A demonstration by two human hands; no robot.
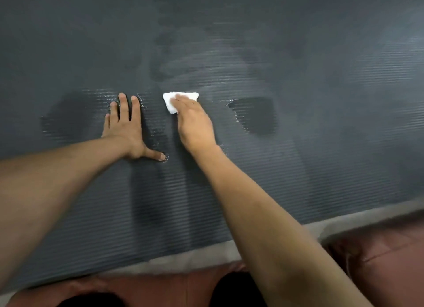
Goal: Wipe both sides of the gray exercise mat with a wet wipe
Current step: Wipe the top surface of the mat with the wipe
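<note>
A gray ribbed exercise mat [298,157] fills nearly the whole view, lying flat. Dark damp patches and shiny wet streaks mark it around both hands. My left hand [125,125] lies flat on the mat with fingers straight and thumb spread out to the right. My right hand [195,123] sits just to its right, fingers laid over a folded white wet wipe [171,101] and pressing it onto the mat. Only the wipe's far and left parts show past my fingers.
The mat's near edge runs along the bottom, with a pale strip of floor [190,259] beneath it. Reddish-brown floor tiles [390,256] lie at the bottom right. My dark-clad knees [236,290] show at the bottom edge.
</note>
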